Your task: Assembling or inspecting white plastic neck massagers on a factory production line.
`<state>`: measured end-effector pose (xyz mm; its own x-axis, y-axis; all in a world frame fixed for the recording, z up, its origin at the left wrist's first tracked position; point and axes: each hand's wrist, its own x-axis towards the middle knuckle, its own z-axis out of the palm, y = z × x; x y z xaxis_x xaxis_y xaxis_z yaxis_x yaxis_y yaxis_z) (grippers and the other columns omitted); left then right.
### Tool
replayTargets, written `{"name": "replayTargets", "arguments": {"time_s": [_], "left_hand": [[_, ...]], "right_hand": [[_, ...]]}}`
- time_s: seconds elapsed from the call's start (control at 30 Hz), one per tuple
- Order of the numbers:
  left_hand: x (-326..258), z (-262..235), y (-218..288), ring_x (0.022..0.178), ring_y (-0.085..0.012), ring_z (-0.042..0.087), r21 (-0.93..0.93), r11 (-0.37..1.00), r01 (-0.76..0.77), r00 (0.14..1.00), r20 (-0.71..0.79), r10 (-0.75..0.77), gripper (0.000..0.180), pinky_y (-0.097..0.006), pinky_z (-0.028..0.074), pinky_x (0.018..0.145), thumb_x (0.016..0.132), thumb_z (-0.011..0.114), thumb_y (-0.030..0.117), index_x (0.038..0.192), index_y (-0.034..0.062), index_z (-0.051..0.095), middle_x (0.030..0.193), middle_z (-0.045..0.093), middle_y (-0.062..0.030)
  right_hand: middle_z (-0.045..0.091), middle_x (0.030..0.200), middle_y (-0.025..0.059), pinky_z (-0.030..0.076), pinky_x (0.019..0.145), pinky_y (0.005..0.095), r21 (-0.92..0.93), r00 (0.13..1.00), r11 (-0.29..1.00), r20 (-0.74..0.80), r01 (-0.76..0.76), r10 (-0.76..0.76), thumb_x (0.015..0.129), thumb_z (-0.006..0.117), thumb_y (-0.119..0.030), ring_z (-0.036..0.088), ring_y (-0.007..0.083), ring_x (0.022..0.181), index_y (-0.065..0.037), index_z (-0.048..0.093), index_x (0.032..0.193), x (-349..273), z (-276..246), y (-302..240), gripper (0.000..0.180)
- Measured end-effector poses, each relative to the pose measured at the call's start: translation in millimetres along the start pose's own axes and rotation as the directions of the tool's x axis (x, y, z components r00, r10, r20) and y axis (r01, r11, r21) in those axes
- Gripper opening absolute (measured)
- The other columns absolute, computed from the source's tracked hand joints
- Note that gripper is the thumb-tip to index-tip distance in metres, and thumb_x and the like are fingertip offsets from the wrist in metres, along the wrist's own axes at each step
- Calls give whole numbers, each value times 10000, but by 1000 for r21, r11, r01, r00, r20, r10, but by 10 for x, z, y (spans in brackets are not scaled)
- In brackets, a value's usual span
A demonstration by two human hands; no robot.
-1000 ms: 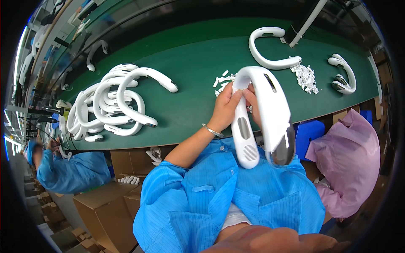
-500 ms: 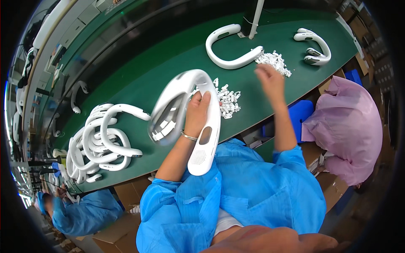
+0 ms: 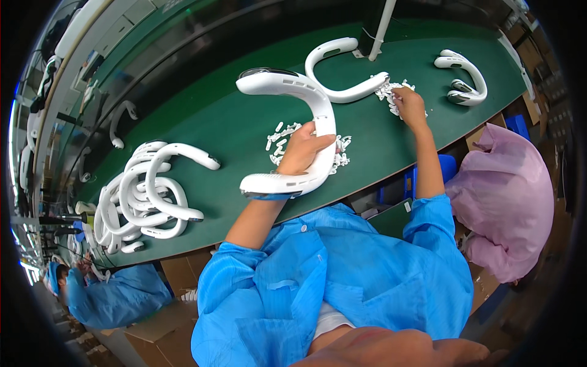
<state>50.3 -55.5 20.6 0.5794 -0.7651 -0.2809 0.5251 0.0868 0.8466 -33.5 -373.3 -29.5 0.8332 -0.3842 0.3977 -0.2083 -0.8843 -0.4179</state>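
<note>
- Thumb of the left hand (image 3: 302, 153) lies over the curve of a white C-shaped device (image 3: 323, 110) at the centre of the frame, the hand grasping it from inside the bend. A hold near the middle seems chosen for balance, leaving both arms of the C free; its gap faces the left of the frame.
- The right hand (image 3: 411, 109) reaches to the upper right, fingertips drawn together at the right pile of small white pieces (image 3: 386, 93). Whether a piece sits between them, I cannot tell. One hand on the device probably frees the other for such fine picking.
- Under and around the held device, more loose white pieces (image 3: 284, 129) lie scattered on the green table (image 3: 244, 128), well within reach.
- Just beyond, in the upper centre, a second white device (image 3: 342, 95) rests with one end touching the right pile, near the foot of a pole (image 3: 382, 27).
- A smaller-looking curved device (image 3: 483, 79) lies apart at the upper right, perhaps to avoid mixing with the others.
- On the left of the frame, a heap of white devices (image 3: 151, 183) overlaps, likely stacked so to save table space.
</note>
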Motion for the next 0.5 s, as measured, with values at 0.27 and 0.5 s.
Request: {"name": "replayTargets", "arguments": {"time_s": [0.27, 0.5], "left_hand": [[178, 29, -49, 640, -154, 619, 33, 998, -49, 999, 0, 49, 369, -268, 525, 525, 840, 593, 67, 1159, -28, 434, 929, 632, -160], [262, 52, -116, 602, -152, 613, 17, 993, -115, 988, -106, 116, 185, -273, 527, 521, 866, 584, 106, 1002, -11, 537, 756, 598, -69]], "right_hand": [[659, 781, 68, 481, 573, 285, 326, 969, 918, -23, -225, 246, 757, 639, -49, 626, 173, 659, -37, 675, 920, -47, -33, 74, 167], [640, 842, 86, 422, 419, 176, 883, 913, 368, 141, -291, 384, 845, 596, -57, 606, 90, 616, 38, 629, 1018, -56, -54, -126, 200]]}}
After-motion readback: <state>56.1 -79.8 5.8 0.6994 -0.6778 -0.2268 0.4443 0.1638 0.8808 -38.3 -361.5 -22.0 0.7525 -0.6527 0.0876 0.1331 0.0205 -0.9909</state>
